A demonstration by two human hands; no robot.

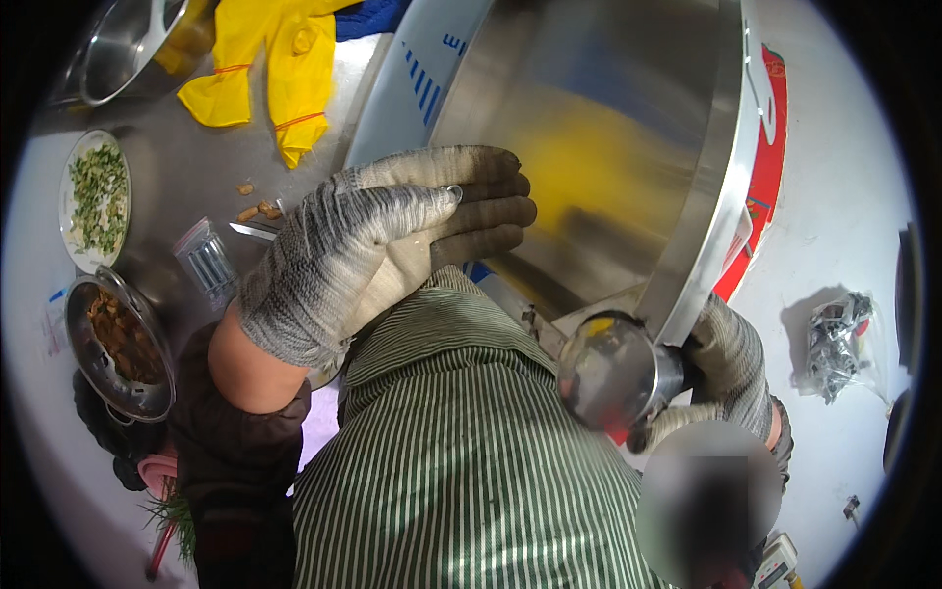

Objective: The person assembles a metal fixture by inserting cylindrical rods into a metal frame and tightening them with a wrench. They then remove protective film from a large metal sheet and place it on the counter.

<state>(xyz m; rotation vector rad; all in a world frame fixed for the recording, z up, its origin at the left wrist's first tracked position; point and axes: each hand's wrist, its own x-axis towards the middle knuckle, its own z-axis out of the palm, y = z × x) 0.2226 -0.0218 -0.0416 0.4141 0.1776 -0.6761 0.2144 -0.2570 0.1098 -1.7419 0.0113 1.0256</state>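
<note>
A large steel bowl (608,128) is tilted on its side in front of me, its wall reflecting yellow. My left hand (383,245), in a grey knitted glove, lies flat against the bowl's outer wall with the fingers together. My right hand (731,363), also gloved, grips a small steel cup (613,368) just under the bowl's rim. A green-and-white striped garment (461,461) fills the lower middle between my arms.
Yellow rubber gloves (275,69) lie at the back. On the left are a plate of chopped greens (96,196), a steel bowl of brown food (118,344), another steel bowl (118,49), a small plastic bag (206,260) and a knife blade (253,232). A bag of dark pieces (839,339) lies right.
</note>
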